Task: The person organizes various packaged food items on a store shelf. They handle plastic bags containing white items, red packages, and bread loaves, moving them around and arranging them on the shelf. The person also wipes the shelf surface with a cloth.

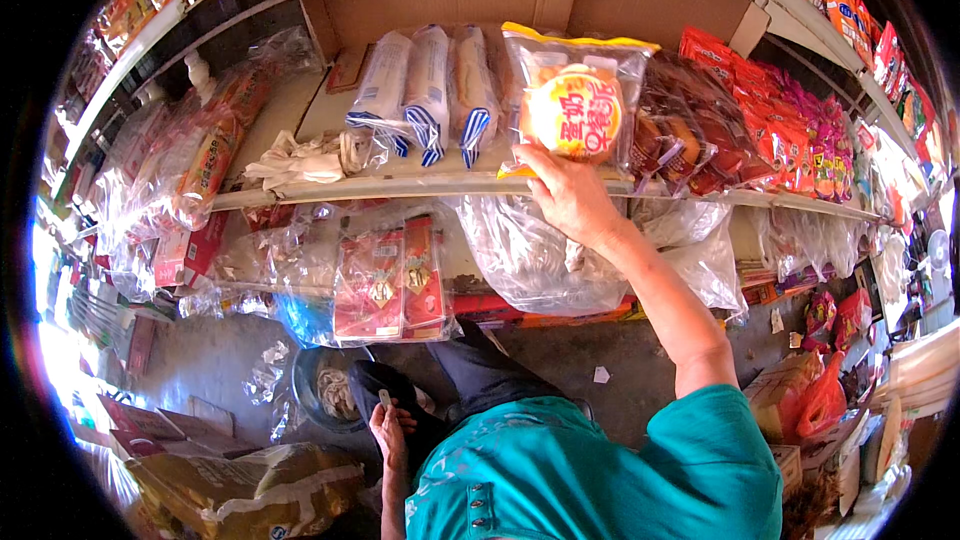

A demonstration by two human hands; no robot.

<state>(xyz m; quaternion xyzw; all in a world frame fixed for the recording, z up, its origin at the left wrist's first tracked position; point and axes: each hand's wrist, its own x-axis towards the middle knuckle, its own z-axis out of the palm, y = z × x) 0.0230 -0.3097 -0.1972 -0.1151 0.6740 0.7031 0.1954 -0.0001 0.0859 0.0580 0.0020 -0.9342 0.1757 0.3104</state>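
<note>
My right hand (571,199) reaches up to the shelf and touches the lower left part of a clear bag of round bread (576,109) with yellow edges; its fingertips are partly hidden, so a firm grip cannot be told. To the left lie several long packaged loaves (427,82) with blue-striped ends. On the right are brown-wrapped bread packs (679,135). My left hand (391,427) is low by my leg, with a small, slim light-coloured object (385,399) held upright between thumb and fingers. What that object is cannot be told.
A crumpled cloth (300,159) lies near the metal shelf edge (360,191). Red snack packets (757,120) fill the right side. Below are red packets in plastic (386,281) and a clear plastic bag (525,262). On the floor stand a round tub (304,394) and a wrapped bundle (247,487).
</note>
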